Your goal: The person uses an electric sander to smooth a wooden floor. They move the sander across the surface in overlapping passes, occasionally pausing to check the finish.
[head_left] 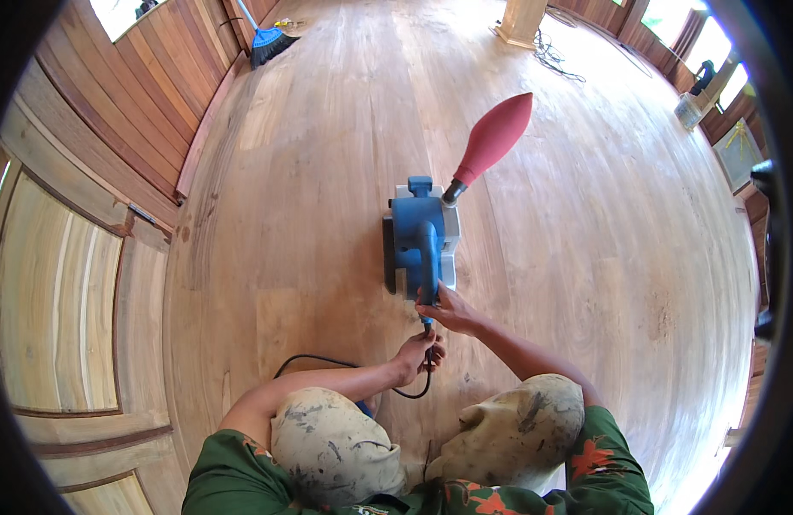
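From my remote view, the blue sander (pixel 411 221) lies on the wooden floor (pixel 319 215) straight ahead, long axis fore-and-aft; the right hand (pixel 448 309), nearer, grasps its handle's (pixel 429 257) rear, the left (pixel 419 353) its black cord (pixel 319 357).

We observe bright daylight entering through the windows (pixel 713 46) at upper right, producing washed-out glare along the right side of the floor (pixel 311 172). We note a soft shadow left of the power tool (pixel 410 220), wall boards (pixel 113 81) bowing toward the black rim, and a fairly sharp centre.
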A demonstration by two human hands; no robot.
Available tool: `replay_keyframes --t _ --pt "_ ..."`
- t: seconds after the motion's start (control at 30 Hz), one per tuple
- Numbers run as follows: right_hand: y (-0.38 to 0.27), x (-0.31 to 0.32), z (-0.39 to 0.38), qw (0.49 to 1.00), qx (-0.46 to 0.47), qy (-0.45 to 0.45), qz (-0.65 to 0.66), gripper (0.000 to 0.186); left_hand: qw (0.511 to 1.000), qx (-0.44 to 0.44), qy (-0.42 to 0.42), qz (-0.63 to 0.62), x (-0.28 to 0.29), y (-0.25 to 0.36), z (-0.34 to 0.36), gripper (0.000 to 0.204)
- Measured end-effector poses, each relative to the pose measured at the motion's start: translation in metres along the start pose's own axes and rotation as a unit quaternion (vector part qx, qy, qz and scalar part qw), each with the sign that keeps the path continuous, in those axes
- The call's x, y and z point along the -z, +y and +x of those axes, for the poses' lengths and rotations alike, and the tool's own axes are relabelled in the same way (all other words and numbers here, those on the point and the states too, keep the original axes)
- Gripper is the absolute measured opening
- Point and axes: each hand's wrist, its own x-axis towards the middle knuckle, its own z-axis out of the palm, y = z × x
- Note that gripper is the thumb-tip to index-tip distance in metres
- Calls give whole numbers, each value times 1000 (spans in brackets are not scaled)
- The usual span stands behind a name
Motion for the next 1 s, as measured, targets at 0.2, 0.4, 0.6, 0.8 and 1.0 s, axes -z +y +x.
replay_keyframes --t 0.2,0.4,0.6,0.8,1.0 --pt "0 -20 26 995 35 46 85 63 997 -54 58 -20 28 32 18 37" --pt "31 20 13 984 -111 138 13 56 989 -83 80 96 49 116 69 36" --pt "67 70 11 940 -73 193 -270 63 976 -112 145 119 75 218 119 34" --pt "1 101 80 833 -146 5 -534 62 967 -142 142 156 122 350 156 32" --pt "-107 46 363 962 42 211 -168 88 895 -217 265 285 182 369 192 34"
